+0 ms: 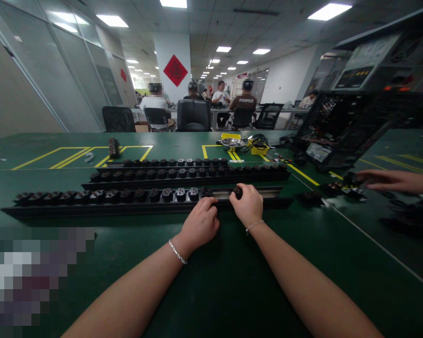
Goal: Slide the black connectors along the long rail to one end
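Observation:
Closest to me lies a long black rail (102,214), with a row of black socket modules (139,195) seated along its left and middle. Its right stretch shows a bare pale channel (223,194). My left hand (201,220) is closed at the rail's near edge, its fingertips beside the last module (207,191) in the row; what they grip, if anything, is hidden. A small round black socket module (238,191) is pinched between thumb and fingers of my right hand (249,204), over the channel. Whether it touches the rail I cannot tell.
Behind lie two more filled rails (183,174) and an upright stack of modules (113,148). A metal bowl (231,143) and a yellow tray (259,148) stand farther back. At right, another person's hand (379,180) is over loose black parts (333,188), near an open computer case (333,126).

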The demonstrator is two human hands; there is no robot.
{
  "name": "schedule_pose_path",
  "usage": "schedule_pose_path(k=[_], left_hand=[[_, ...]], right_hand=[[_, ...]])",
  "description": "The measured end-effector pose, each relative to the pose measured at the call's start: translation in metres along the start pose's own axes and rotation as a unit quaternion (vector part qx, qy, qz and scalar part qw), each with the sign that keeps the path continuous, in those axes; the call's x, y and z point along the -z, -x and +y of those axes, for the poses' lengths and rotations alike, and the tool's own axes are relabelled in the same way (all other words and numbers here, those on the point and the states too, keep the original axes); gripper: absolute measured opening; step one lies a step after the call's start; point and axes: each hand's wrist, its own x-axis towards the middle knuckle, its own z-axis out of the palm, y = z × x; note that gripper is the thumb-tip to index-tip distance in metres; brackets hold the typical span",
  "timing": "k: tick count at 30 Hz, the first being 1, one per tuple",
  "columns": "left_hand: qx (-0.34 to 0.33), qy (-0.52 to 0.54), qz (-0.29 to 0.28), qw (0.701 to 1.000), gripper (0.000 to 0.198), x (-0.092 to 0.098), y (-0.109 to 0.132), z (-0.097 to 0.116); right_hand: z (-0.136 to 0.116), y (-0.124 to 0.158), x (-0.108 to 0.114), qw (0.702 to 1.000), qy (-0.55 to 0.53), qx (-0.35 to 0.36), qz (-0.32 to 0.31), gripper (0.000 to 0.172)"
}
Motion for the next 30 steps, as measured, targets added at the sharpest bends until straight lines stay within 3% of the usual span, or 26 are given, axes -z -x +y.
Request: schedule_pose_path(k=[30], left_hand=[[0.004, 0.003, -0.008, 1.0, 0.011, -0.0015, 0.0009, -0.0006]], right_hand=[[0.0102, -0.0043, 0.0059, 0.999, 0.013, -0.033, 0.001, 0.033]])
